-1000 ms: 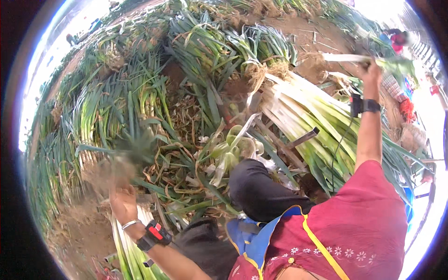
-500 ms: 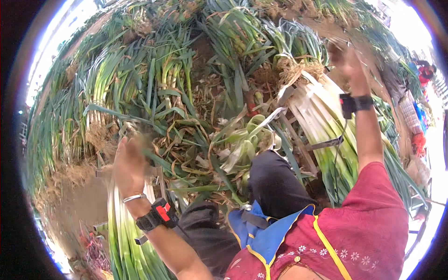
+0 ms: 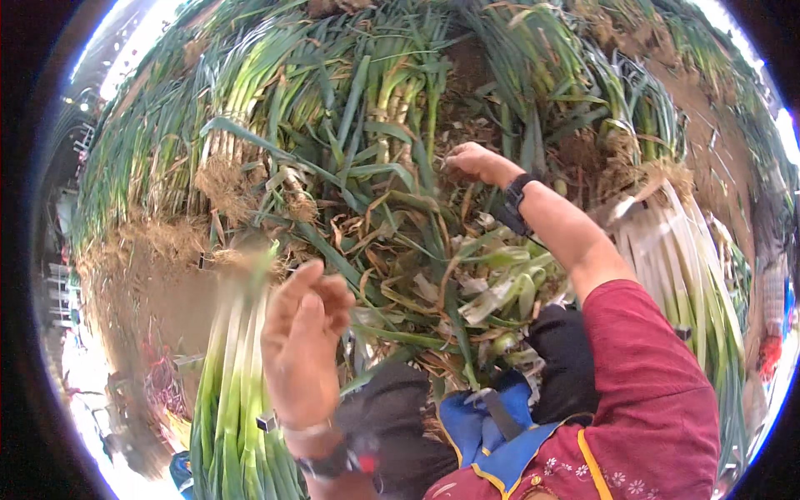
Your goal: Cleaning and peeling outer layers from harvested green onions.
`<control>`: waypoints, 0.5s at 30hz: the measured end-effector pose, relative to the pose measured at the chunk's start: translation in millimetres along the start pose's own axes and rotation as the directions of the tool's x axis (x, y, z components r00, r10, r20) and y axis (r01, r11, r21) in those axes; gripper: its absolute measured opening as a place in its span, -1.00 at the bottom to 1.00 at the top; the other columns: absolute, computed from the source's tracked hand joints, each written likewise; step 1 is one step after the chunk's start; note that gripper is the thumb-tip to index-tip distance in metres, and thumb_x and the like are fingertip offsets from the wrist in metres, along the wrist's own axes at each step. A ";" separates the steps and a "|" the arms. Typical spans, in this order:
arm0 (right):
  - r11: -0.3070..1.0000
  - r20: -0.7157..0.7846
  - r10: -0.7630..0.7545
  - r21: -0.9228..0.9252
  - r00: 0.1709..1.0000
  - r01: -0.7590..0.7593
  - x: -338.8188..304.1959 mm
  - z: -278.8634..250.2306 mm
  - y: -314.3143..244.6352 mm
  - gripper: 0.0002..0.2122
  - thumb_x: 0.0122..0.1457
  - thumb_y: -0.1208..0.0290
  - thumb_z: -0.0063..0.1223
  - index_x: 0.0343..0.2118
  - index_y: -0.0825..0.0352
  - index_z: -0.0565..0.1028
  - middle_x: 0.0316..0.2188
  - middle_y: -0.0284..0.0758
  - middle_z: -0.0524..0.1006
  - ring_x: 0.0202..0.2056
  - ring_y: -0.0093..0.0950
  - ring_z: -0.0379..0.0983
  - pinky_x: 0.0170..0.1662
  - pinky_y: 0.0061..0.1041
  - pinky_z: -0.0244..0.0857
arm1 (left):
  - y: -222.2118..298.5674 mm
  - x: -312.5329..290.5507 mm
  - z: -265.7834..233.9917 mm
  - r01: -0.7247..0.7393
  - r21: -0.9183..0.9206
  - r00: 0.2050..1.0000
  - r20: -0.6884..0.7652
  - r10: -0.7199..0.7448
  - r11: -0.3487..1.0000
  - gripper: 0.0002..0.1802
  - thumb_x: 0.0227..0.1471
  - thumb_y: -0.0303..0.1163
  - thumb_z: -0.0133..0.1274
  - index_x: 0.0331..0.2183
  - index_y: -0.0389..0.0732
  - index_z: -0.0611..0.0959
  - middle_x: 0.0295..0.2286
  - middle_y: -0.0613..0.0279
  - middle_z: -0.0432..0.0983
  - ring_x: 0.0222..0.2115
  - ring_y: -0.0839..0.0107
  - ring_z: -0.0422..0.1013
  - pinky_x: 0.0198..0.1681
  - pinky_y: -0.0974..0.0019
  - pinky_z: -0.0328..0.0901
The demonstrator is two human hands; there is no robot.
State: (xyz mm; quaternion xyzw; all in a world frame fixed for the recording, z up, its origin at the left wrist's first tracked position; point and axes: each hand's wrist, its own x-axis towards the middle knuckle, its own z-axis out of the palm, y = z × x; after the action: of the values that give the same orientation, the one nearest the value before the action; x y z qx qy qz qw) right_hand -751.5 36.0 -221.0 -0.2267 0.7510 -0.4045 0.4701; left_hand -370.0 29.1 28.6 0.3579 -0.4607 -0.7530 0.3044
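My left hand [image 3: 304,358] is raised beside a bundle of trimmed leeks [image 3: 221,375] at the left, its fingers loosely bent and apart, with nothing visible in it. A blurred green leaf shows just beyond it, over the bundle's root end. My right hand [image 3: 483,164] reaches across the middle, fingers curled in toward the untrimmed leeks [image 3: 400,108] at the far side; whatever they hold, if anything, is hidden. Between my hands lies a heap of stripped leaves and peelings [image 3: 417,242]. Another bundle of white-stemmed leeks [image 3: 679,242] rests at the right, root end away from me.
Rows of rooted leeks [image 3: 150,167] stand packed along the far left. Brown bare ground [image 3: 167,267] shows beside the left bundle, with a tangle of pink strings [image 3: 162,379] lower down. My dark-trousered knees [image 3: 567,358] and blue apron [image 3: 492,433] are close in front.
My right hand has left the right-hand bundle and swung left to the middle. My left hand has drawn back toward me. The view has shifted, so the piles appear farther right.
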 end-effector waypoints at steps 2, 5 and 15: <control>0.988 -0.113 0.019 -0.150 0.993 -0.036 44.4 -16.9 31.5 -0.79 0.10 0.35 0.03 -0.27 0.37 0.53 -0.47 -0.35 0.54 -0.52 -0.50 0.45 -0.55 -0.53 0.24 | 2.0 -5.9 10.8 -0.048 -0.113 0.992 0.110 0.061 0.992 -0.65 0.10 -0.40 0.02 -0.07 -0.30 0.48 -0.34 0.16 0.53 -0.34 0.40 0.43 -0.30 0.37 0.29; 0.988 -0.046 0.065 0.142 0.997 -0.058 69.3 50.0 30.1 -0.78 0.14 0.35 -0.03 -0.25 0.37 0.51 -0.39 -0.32 0.53 -0.45 -0.48 0.45 -0.49 -0.50 0.28 | 15.7 -35.3 -6.1 -0.071 -0.110 0.992 0.098 0.082 0.991 -0.53 0.12 -0.34 0.00 0.03 -0.35 0.37 -0.28 0.07 0.49 -0.32 0.27 0.41 -0.26 0.28 0.31; 0.833 -0.311 0.167 0.552 0.936 0.035 165.1 34.1 91.1 -0.72 0.24 0.24 -0.14 -0.12 0.32 0.39 -0.25 -0.35 0.42 -0.29 -0.41 0.38 -0.27 -0.36 0.25 | 16.3 13.0 4.1 0.169 -0.293 0.985 0.014 -0.172 0.941 -0.55 0.10 -0.31 0.04 0.01 -0.29 0.42 -0.35 0.18 0.45 -0.37 0.35 0.31 -0.29 0.24 0.19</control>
State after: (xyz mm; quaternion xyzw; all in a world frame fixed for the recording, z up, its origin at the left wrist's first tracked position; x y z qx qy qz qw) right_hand -792.8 -44.5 -390.0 0.0192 0.6814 -0.6194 0.3894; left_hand -378.6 14.4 41.3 0.3517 -0.3095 -0.8344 0.2904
